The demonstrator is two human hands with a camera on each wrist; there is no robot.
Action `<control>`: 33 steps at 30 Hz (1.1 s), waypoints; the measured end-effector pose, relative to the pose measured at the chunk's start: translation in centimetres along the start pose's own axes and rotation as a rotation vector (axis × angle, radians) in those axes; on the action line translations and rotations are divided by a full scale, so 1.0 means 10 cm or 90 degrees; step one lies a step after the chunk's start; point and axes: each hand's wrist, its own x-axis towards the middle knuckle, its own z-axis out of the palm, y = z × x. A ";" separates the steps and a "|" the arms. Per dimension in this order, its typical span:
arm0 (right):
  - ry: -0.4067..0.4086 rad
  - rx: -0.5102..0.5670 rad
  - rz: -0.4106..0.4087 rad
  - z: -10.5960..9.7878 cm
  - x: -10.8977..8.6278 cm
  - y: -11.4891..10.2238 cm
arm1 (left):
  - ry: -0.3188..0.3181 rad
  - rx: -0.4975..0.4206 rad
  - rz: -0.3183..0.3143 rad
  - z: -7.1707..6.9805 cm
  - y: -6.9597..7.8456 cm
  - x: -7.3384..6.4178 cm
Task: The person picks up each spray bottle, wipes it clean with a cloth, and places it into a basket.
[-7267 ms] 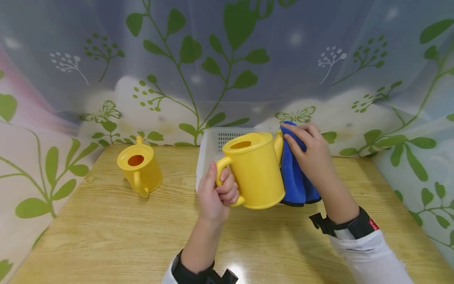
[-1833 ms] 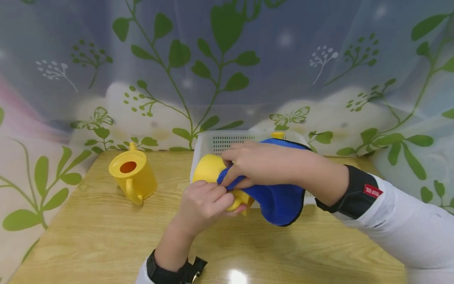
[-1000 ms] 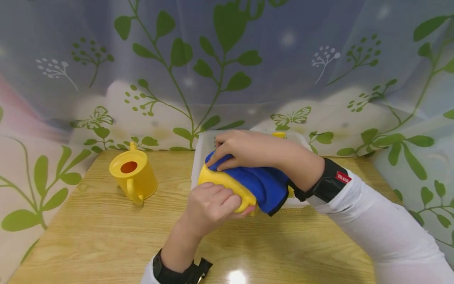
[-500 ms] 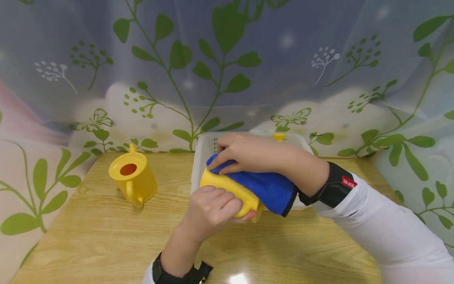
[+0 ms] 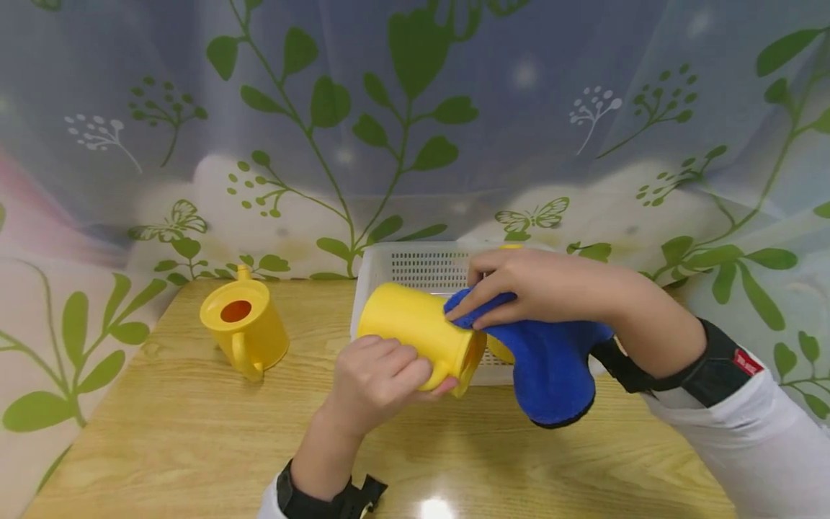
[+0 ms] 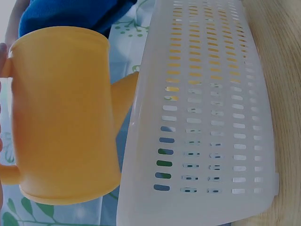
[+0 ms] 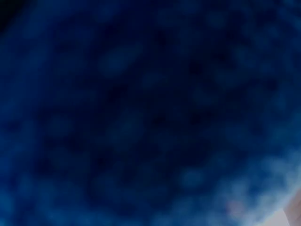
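My left hand (image 5: 379, 382) grips the handle of a yellow watering can (image 5: 411, 317), which is tipped on its side with its opening toward the right. In the left wrist view the can's body (image 6: 63, 117) and part of its spout (image 6: 123, 96) show beside the basket. My right hand (image 5: 525, 285) pinches a blue cloth (image 5: 558, 367) with a dark edge and touches it to the can near the opening end. The rest of the cloth hangs down to the right. Blue fabric (image 7: 150, 113) fills the right wrist view, out of focus.
A second yellow watering can (image 5: 249, 324) stands upright on the wooden table (image 5: 194, 440) at the left. Behind my hands sits a white slotted basket (image 5: 376, 267), with something yellow (image 5: 511, 246) at its far side. A patterned curtain (image 5: 415, 144) hangs behind the table.
The held can went from upright to lying on its side. Over the last half second my right hand slid the cloth rightward along the can, from the base end toward the opening.
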 end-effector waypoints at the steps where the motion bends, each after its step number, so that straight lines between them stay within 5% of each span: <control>1: 0.000 0.005 0.002 -0.02 -0.02 -0.01 | 0.004 0.000 0.002 0.00 0.00 0.00; 24: -0.016 0.093 0.066 0.22 0.68 0.23 | 0.032 -0.076 0.011 0.00 0.12 0.09; 33: -0.035 0.104 0.085 0.19 0.62 0.23 | 0.038 -0.075 0.016 0.00 0.09 0.09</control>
